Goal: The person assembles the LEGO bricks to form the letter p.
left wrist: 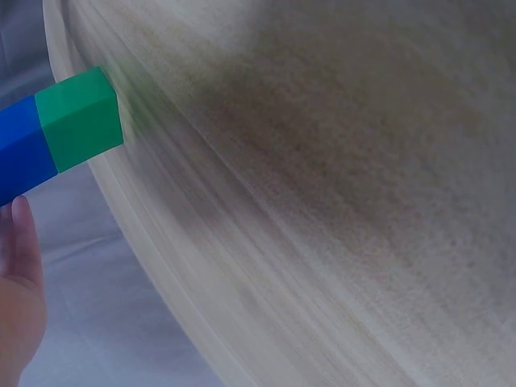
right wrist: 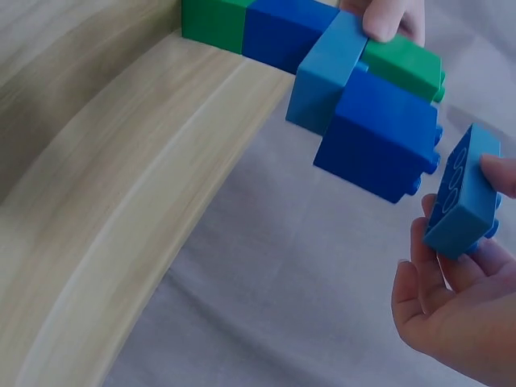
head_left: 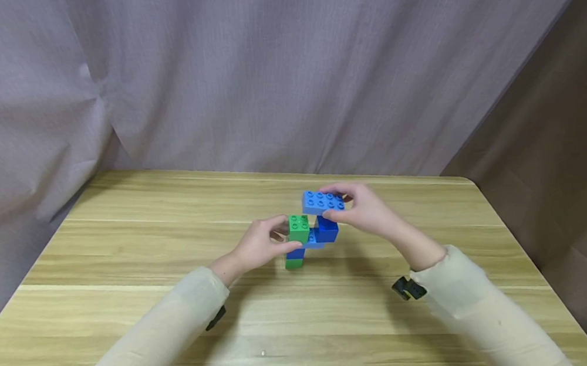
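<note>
My left hand (head_left: pixel 252 249) pinches the upper green building brick (head_left: pixel 298 228) between thumb and fingers, at the top left of a small stack. Under it lies a light blue long brick (right wrist: pixel 326 72), which carries a dark blue brick (head_left: pixel 328 230) on its right end. Lower down come another dark blue brick (right wrist: pixel 286 34) and a bottom green brick (head_left: pixel 294 263) on the table. Above the right-hand dark blue brick, my right hand (head_left: pixel 367 208) grips a second light blue long brick (head_left: pixel 322 201), studs up. A gap shows between those two in the right wrist view.
The wooden table (head_left: pixel 170 230) ends at a grey curtain (head_left: pixel 236 82) behind the stack. A darker brown curtain (head_left: pixel 553 181) hangs along the right side. One tiny pale speck (head_left: pixel 263 353) lies on the front part of the tabletop.
</note>
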Demonstrator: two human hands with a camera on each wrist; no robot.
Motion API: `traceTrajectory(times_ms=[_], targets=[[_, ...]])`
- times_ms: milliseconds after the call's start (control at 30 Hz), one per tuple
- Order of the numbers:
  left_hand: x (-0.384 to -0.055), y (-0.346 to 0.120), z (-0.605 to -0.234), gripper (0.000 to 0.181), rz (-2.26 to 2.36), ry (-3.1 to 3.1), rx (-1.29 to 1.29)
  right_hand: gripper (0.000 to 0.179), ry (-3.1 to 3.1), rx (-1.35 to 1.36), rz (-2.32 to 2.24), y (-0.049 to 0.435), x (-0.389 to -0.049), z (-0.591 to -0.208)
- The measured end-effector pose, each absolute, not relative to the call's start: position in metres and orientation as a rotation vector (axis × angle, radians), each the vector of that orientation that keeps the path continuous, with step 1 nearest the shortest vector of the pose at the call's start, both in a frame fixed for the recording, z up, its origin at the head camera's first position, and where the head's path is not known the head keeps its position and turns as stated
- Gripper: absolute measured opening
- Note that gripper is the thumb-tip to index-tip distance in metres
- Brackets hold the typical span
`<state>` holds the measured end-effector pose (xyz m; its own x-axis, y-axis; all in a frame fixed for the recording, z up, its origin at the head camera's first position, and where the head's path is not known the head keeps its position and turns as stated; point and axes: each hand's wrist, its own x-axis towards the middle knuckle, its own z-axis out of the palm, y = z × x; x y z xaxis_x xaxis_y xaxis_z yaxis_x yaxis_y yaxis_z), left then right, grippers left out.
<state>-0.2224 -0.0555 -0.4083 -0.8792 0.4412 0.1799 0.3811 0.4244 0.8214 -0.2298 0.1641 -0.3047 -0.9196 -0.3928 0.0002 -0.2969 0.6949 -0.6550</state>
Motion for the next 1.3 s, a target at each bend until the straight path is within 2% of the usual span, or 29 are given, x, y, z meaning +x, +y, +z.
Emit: traceTrajectory(times_ms=[500,1300], targets=[[-0.223,-0.055,-0.410,0.039,1.468,2.595,0.751,0.043,2.702,-0.724,-1.020,0.153,-0.225,-0.313],[-0.226,-0.055,-0.409,0.043,1.451,2.603,0.794,0.043,2.687,-0.746,-0.938,0.149,-0.226,-0.315]])
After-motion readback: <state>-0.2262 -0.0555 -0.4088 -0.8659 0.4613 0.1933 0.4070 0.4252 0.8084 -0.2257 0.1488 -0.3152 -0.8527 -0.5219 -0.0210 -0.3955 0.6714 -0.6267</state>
